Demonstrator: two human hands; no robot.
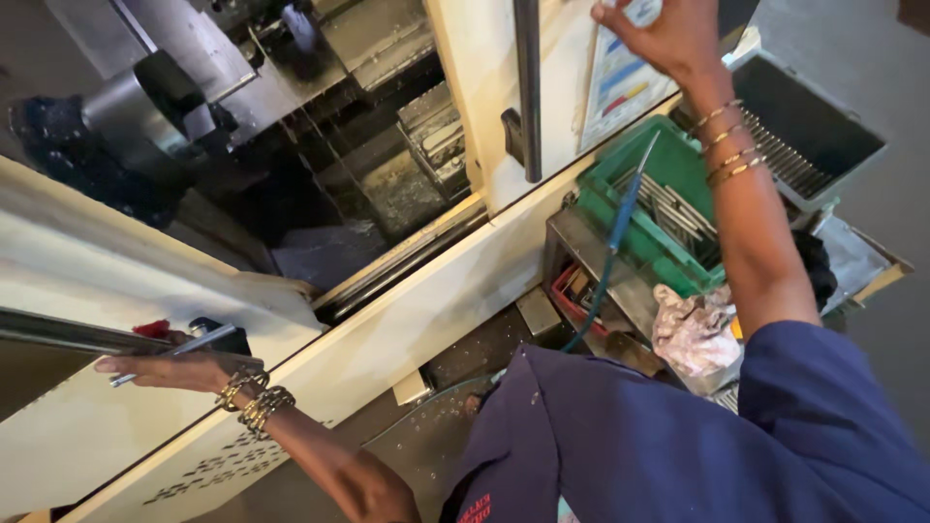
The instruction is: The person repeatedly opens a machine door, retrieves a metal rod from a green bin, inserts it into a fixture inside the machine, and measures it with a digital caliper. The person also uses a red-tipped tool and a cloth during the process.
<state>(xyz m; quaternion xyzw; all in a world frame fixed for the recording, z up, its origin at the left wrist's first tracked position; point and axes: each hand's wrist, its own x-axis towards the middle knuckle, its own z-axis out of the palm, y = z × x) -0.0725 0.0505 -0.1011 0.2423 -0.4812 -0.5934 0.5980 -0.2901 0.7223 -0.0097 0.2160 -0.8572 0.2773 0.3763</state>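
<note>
My left hand (165, 370), with bangles at the wrist, is at the lower left against the cream machine housing (407, 329). It grips a black-bodied tool with a thin metal tube (199, 343), next to a small red part (152, 329). At the top my right hand (668, 34) reaches up to the cream sliding door (484, 107), touching it beside a coloured printed sheet (618, 82). The frame edge cuts off its fingers. The open door shows a grey lathe chuck (136, 107) inside the machine.
A dark vertical handle bar (528, 87) is on the door. Right of the machine are a green crate of metal rods (668, 199), a grey tray of rods (809, 136), a blue hose (612, 247), a crumpled rag (693, 329) and a red bin (572, 291).
</note>
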